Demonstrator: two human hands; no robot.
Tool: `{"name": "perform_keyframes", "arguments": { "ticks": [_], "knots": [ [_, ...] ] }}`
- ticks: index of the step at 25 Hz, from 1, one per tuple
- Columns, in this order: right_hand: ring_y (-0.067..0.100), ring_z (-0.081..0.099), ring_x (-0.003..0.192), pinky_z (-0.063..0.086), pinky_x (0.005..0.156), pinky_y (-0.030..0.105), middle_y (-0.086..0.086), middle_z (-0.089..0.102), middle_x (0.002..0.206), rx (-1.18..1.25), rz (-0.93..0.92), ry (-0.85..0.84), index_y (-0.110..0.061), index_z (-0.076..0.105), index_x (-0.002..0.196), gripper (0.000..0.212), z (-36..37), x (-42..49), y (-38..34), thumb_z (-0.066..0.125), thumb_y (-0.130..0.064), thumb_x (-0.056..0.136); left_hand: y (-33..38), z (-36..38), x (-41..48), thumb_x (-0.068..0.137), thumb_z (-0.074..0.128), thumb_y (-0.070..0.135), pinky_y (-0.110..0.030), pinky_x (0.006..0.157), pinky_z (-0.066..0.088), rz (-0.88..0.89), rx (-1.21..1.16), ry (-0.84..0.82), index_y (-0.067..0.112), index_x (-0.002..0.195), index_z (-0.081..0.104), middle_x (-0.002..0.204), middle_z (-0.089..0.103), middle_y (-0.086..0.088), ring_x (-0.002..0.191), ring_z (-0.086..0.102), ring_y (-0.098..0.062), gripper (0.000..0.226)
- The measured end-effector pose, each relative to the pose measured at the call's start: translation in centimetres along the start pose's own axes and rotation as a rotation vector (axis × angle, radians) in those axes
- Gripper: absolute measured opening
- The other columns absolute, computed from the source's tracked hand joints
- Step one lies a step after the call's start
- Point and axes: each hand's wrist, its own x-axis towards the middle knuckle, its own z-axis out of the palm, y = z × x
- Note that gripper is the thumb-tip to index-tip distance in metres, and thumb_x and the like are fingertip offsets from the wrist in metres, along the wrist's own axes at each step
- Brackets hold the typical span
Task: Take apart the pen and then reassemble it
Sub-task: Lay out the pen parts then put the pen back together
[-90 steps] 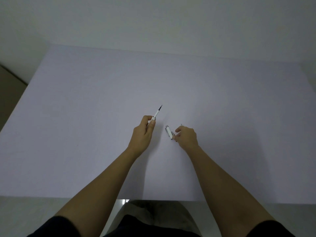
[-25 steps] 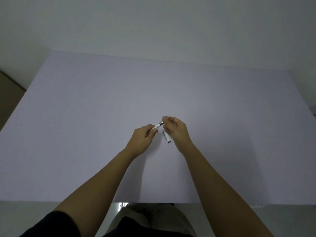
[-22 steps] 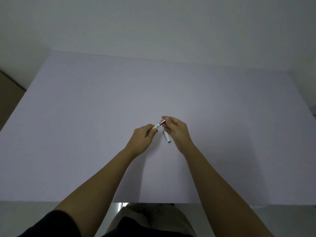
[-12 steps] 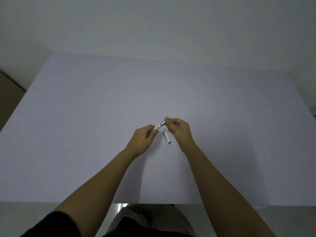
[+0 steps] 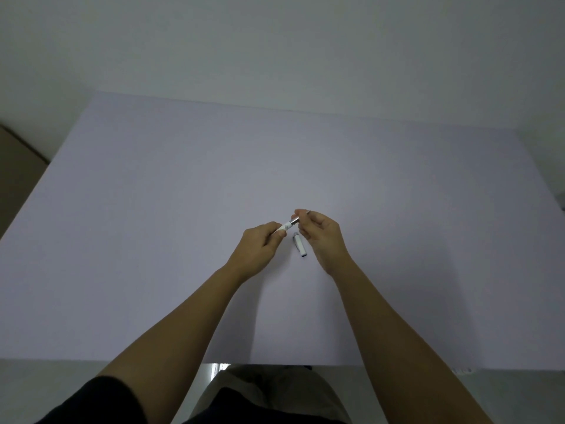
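My left hand (image 5: 258, 249) grips the white pen barrel (image 5: 285, 228), which points up and to the right. My right hand (image 5: 322, 237) pinches the pen's dark front section (image 5: 295, 221) at the barrel's open end, thumb and forefinger closed on it. A thin metal tip (image 5: 308, 211) shows just above my right fingers. The white pen cap (image 5: 299, 243) lies loose on the table between my two hands, touched by neither.
The pale lilac table (image 5: 183, 209) fills the view, with a white wall behind its far edge. The table's near edge runs just in front of my lap. A brown floor strip shows at the far left.
My right hand let go of the cap, which now lies on the table, and came up to the front of the pen in my left hand. Over the last second both hands barely shift.
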Motion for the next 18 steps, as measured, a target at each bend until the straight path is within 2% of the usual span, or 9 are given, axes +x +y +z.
{"name": "perform_keyframes", "arguments": {
  "ticks": [2, 5, 6, 9, 10, 13, 14, 16, 18],
  "knots": [
    [0.007, 0.051, 0.062, 0.045, 0.068, 0.02, -0.002, 0.055, 0.068, -0.047, 0.006, 0.049, -0.007, 0.069, 0.087, 0.025, -0.04, 0.03, -0.05, 0.06, -0.031, 0.089, 0.06, 0.04, -0.04, 0.097, 0.042, 0.027, -0.028, 0.062, 0.037, 0.008, -0.004, -0.008, 0.007, 0.092, 0.061, 0.075, 0.059, -0.013, 0.065, 0.047, -0.016, 0.028],
    [0.006, 0.062, 0.088, 0.049, 0.081, 0.017, -0.006, 0.068, 0.09, 0.027, -0.006, -0.013, -0.02, 0.069, 0.095, 0.015, -0.25, 0.08, 0.18, 0.058, -0.028, 0.09, 0.35, 0.02, -0.1, 0.097, 0.041, 0.026, -0.026, 0.063, 0.037, -0.008, -0.035, -0.002, 0.009, 0.095, 0.062, 0.072, 0.055, -0.002, 0.065, 0.047, -0.015, 0.028],
    [0.005, 0.063, 0.09, 0.05, 0.081, 0.016, -0.005, 0.069, 0.095, 0.031, -0.013, -0.024, -0.022, 0.069, 0.095, 0.013, -0.24, 0.0, 0.1, 0.057, -0.027, 0.091, 0.43, 0.01, -0.1, 0.097, 0.041, 0.026, -0.025, 0.063, 0.037, -0.01, -0.035, -0.003, 0.009, 0.096, 0.063, 0.071, 0.054, 0.0, 0.065, 0.047, -0.014, 0.027],
    [0.0, 0.055, 0.06, 0.047, 0.063, 0.013, 0.006, 0.057, 0.078, -0.035, -0.02, 0.062, -0.005, 0.065, 0.086, 0.024, -0.05, -0.11, -0.14, 0.06, -0.029, 0.089, 0.54, 0.07, -0.2, 0.097, 0.041, 0.026, -0.026, 0.064, 0.038, -0.003, -0.031, -0.017, 0.009, 0.097, 0.063, 0.073, 0.056, -0.002, 0.066, 0.048, -0.015, 0.028],
    [0.0, 0.054, 0.059, 0.046, 0.064, 0.014, 0.005, 0.055, 0.076, -0.032, -0.018, 0.065, -0.004, 0.065, 0.087, 0.027, -0.06, -0.14, -0.12, 0.06, -0.03, 0.089, 0.54, 0.12, -0.22, 0.097, 0.04, 0.027, -0.026, 0.063, 0.038, -0.002, -0.034, -0.014, 0.01, 0.097, 0.063, 0.074, 0.056, -0.003, 0.066, 0.048, -0.014, 0.028],
    [0.001, 0.064, 0.092, 0.05, 0.082, 0.016, -0.006, 0.068, 0.097, 0.056, -0.025, -0.049, -0.022, 0.068, 0.099, 0.015, -0.29, -0.2, 0.17, 0.055, -0.025, 0.092, 0.46, 0.05, -0.22, 0.098, 0.04, 0.027, -0.024, 0.061, 0.037, -0.006, -0.034, -0.003, 0.009, 0.096, 0.063, 0.074, 0.056, -0.003, 0.062, 0.046, -0.011, 0.029],
    [0.003, 0.064, 0.093, 0.05, 0.082, 0.018, -0.005, 0.069, 0.099, 0.054, -0.027, -0.051, -0.023, 0.068, 0.099, 0.014, -0.3, -0.25, 0.16, 0.055, -0.024, 0.092, 0.43, 0.0, -0.21, 0.098, 0.04, 0.027, -0.024, 0.061, 0.036, -0.003, -0.028, -0.006, 0.009, 0.096, 0.063, 0.074, 0.056, -0.003, 0.061, 0.046, -0.011, 0.029],
    [0.009, 0.059, 0.074, 0.048, 0.07, 0.018, 0.007, 0.064, 0.088, -0.017, -0.028, 0.028, -0.01, 0.069, 0.091, 0.019, -0.12, -0.26, -0.02, 0.058, -0.026, 0.09, 0.37, -0.05, -0.22, 0.098, 0.041, 0.027, -0.024, 0.06, 0.036, 0.005, -0.027, -0.011, 0.01, 0.096, 0.063, 0.073, 0.055, -0.002, 0.061, 0.046, -0.01, 0.028],
    [0.013, 0.053, 0.07, 0.046, 0.067, 0.017, 0.011, 0.059, 0.084, -0.057, -0.029, 0.055, -0.002, 0.067, 0.09, 0.029, 0.01, -0.23, -0.08, 0.059, -0.03, 0.089, 0.39, -0.05, -0.28, 0.098, 0.041, 0.026, -0.019, 0.058, 0.036, 0.003, -0.042, -0.009, 0.01, 0.096, 0.063, 0.07, 0.054, 0.001, 0.06, 0.045, -0.008, 0.028]
  ]
}}
